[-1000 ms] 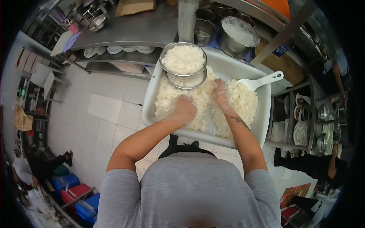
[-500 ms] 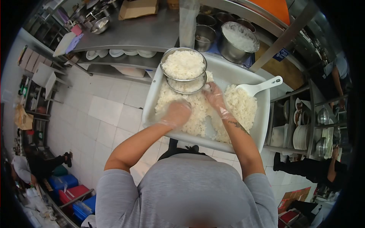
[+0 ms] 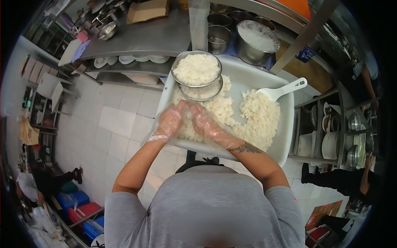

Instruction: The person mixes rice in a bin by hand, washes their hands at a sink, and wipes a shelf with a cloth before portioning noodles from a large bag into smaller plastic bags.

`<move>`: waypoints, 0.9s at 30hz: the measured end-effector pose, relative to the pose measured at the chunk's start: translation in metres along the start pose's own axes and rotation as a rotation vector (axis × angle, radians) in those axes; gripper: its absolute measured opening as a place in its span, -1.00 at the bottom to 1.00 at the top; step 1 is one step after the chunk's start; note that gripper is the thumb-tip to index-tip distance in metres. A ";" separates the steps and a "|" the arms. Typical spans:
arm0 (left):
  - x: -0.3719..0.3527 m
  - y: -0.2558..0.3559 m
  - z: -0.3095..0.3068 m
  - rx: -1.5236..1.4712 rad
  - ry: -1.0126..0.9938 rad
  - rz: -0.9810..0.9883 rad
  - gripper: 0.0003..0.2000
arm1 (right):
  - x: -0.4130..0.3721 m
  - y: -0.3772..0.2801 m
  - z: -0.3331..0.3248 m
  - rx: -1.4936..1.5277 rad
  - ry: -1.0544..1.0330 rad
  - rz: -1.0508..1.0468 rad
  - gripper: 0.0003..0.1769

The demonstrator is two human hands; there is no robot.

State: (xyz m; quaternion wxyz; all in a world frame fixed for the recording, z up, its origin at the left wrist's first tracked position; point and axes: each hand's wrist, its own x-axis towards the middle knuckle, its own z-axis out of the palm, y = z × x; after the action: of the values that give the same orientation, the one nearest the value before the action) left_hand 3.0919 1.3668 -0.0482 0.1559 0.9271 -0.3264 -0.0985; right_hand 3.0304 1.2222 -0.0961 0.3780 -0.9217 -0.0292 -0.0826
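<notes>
My left hand (image 3: 169, 120) and my right hand (image 3: 204, 120), both in clear plastic gloves, meet above the left part of a white tub (image 3: 286, 140). Their fingers are curled in and pressed close together; whatever lies between them is hidden. Cooked white rice (image 3: 260, 115) is heaped in the tub below and to the right. Just beyond my fingertips, a metal bowl full of rice (image 3: 197, 69) sits on top of another rice-filled metal bowl (image 3: 202, 93). A white rice paddle (image 3: 285, 89) is stuck in the right-hand heap, its handle over the rim.
Behind the tub stand several metal pots, one holding a large pot of whitish contents (image 3: 258, 41). A steel counter (image 3: 144, 35) with an open cardboard box (image 3: 147, 11) is at the back left. Shelves with stacked plates (image 3: 329, 147) stand right. Other people are at both sides.
My right hand has come left from beside the lower bowl to meet my left hand. The left hand has shifted left and turned its fingers upward. The view has tilted slightly.
</notes>
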 end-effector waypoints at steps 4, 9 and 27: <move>-0.012 0.011 -0.013 0.126 -0.035 -0.047 -0.54 | -0.015 -0.020 -0.034 -0.254 -0.061 -0.045 -0.48; -0.012 0.031 -0.022 0.267 0.167 0.068 -0.70 | -0.031 0.085 -0.062 -0.061 0.066 0.100 -0.49; 0.076 0.109 0.074 0.501 -0.593 0.446 -0.69 | -0.112 0.142 -0.115 -1.062 -0.617 0.204 -0.61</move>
State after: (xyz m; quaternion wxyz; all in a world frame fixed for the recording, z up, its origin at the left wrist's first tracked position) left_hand 3.0663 1.2216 -0.0849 -0.1563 0.7749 -0.5627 -0.2418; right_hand 2.9218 1.0415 -0.1328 -0.1517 -0.9635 -0.0039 0.2207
